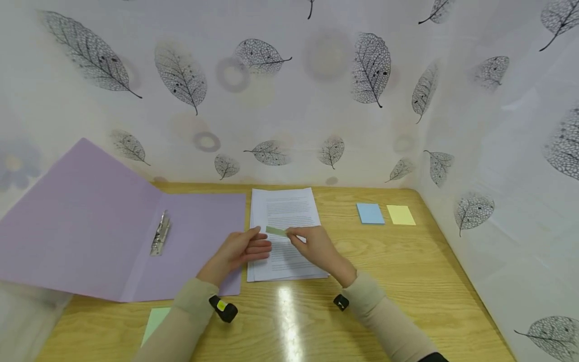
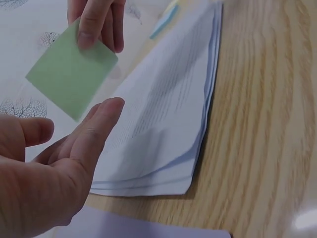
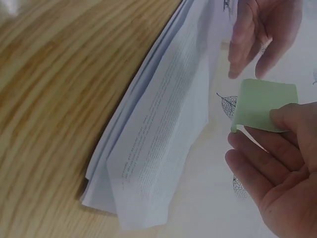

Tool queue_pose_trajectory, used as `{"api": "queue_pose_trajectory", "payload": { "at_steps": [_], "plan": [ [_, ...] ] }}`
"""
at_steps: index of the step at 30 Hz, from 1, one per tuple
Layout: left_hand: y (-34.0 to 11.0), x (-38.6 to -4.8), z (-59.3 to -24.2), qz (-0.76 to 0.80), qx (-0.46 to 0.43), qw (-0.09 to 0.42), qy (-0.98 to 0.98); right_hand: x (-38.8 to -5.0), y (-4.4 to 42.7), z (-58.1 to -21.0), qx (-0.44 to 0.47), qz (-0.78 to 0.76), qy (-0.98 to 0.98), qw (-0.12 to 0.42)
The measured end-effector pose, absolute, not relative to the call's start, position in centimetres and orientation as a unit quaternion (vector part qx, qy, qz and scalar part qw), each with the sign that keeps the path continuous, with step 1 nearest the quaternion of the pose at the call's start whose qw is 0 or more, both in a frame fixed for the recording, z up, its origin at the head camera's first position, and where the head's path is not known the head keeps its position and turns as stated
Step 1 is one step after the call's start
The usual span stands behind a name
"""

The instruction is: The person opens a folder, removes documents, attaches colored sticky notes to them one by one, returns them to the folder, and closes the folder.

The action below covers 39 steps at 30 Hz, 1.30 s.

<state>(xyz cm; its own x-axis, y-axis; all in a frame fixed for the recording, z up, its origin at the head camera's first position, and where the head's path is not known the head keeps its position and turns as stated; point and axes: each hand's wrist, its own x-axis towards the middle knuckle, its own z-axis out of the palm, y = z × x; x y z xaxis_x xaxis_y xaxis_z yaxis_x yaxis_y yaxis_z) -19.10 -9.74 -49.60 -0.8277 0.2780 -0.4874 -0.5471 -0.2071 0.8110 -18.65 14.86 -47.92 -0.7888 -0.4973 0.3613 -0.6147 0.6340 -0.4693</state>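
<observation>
Between thumb and fingers, my right hand (image 1: 316, 245) pinches a green sticky note (image 2: 74, 72) by one end. The note is held above a stack of printed paper (image 1: 289, 206), seen nearly edge-on in the head view. Just left of the note, my left hand (image 1: 242, 249) is held with its fingers extended and the thumb apart. In the right wrist view a small gap shows between the left fingertips (image 3: 237, 69) and the sticky note. Nothing lies in the left hand.
An open purple folder (image 1: 194, 241) with a metal clip (image 1: 160, 235) lies left of the paper. Blue sticky notes (image 1: 370, 213) and yellow sticky notes (image 1: 400, 215) sit at the back right. Part of a green pad (image 1: 155, 321) shows by the left sleeve. Leaf-patterned curtain (image 1: 289, 110) surrounds the table.
</observation>
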Motion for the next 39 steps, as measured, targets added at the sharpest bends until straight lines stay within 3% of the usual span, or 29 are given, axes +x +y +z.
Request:
{"api": "queue_pose_trajectory", "payload": {
  "at_steps": [12, 19, 26, 31, 34, 39],
  "plan": [
    [-8.6, -19.7, -50.0, 0.774, -0.127, 0.209, 0.584, -18.0, 14.5, -48.2, 0.364, 0.237, -0.896, 0.093],
    [-8.4, -19.9, -50.4, 0.748, -0.131, 0.137, 0.636, -19.1, 14.6, -47.7, 0.286, 0.266, -0.920, 0.023],
    [-8.0, -20.5, -51.1, 0.741, -0.131, 0.107, 0.650, -21.1, 13.3, -48.2, 0.194, 0.408, -0.892, -0.020],
    [-7.8, -21.0, -51.2, 0.733, -0.135, 0.091, 0.661, -22.7, 12.4, -48.9, 0.190, 0.410, -0.892, -0.023],
    [-8.0, -21.3, -51.4, 0.695, -0.109, 0.050, 0.709, -23.9, 12.2, -49.3, 0.197, 0.394, -0.898, -0.008],
    [-9.1, -21.6, -51.7, 0.475, 0.031, -0.080, 0.876, -25.8, 11.9, -49.7, 0.196, 0.361, -0.912, -0.002]
  ]
}}
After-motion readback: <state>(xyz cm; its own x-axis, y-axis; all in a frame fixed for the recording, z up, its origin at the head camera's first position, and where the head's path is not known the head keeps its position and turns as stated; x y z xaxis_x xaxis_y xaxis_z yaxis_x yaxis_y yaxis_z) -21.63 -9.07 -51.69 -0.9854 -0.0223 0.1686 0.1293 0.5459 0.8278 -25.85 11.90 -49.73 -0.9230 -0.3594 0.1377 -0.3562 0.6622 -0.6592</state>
